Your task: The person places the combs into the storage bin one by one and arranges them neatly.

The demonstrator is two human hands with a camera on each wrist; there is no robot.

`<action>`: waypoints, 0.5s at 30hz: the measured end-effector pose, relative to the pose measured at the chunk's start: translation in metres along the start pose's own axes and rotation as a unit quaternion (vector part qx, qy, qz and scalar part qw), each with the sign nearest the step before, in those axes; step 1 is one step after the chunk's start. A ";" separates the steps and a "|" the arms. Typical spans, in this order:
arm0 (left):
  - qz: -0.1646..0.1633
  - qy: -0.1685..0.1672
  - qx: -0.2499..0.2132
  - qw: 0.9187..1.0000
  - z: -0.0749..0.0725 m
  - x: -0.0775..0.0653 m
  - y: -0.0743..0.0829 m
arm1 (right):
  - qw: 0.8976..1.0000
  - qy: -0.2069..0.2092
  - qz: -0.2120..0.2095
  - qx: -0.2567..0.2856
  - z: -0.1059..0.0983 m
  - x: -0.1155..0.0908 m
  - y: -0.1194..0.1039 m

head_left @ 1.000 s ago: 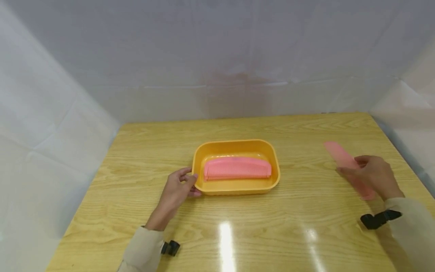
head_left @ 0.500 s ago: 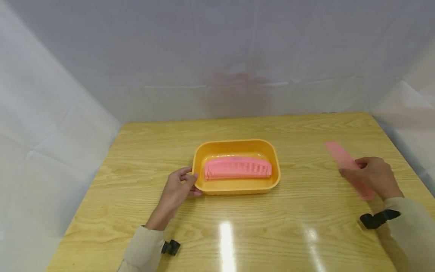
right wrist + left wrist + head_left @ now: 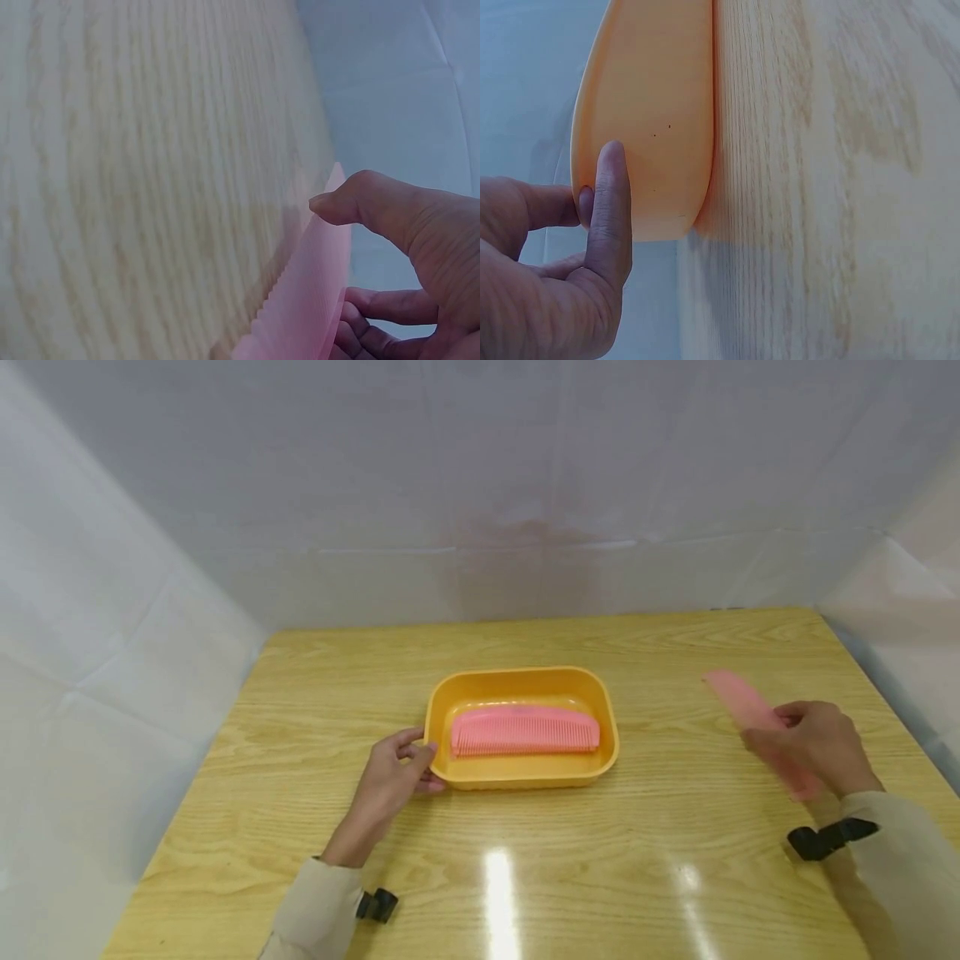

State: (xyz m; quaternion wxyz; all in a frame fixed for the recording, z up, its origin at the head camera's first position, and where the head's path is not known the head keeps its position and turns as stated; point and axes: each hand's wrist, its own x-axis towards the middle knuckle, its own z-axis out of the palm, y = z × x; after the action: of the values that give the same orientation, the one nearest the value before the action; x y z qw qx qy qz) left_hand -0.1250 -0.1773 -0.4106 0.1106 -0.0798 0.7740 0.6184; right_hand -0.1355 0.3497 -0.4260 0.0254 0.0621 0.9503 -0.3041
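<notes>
A yellow-orange plastic basin stands mid-table with a pink comb lying flat inside, its teeth toward the person. My left hand pinches the basin's left end by the rim, as the left wrist view shows on the basin wall. Over at the right of the table, my right hand grips a second pink comb, slanted from far left to near right. In the right wrist view the thumb lies on one face of that comb, with fingers behind it.
Everything stands on a light wood table with a bright reflection near its front. White sheeting hangs at the back and both sides. Dark wrist camera mounts stick out from both sleeves.
My right hand has shifted slightly left with the comb in it. The left hand, the basin and the comb inside it have not visibly moved.
</notes>
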 end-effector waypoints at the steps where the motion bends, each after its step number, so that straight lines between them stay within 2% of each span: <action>1: -0.001 0.000 -0.001 1.000 0.000 0.000 0.000 | 1.000 0.001 -0.002 0.001 0.000 0.000 -0.002; 15: 0.002 -0.001 -0.010 1.000 0.000 -0.003 0.003 | 0.998 0.015 -0.054 -0.003 -0.004 0.011 -0.043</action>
State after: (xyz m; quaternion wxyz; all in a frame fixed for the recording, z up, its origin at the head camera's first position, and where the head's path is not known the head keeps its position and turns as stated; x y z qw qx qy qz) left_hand -0.1231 -0.1769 -0.4069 0.1089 -0.0786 0.7678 0.6265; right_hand -0.1517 0.3189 -0.3989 -0.0053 0.0156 0.9533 -0.3015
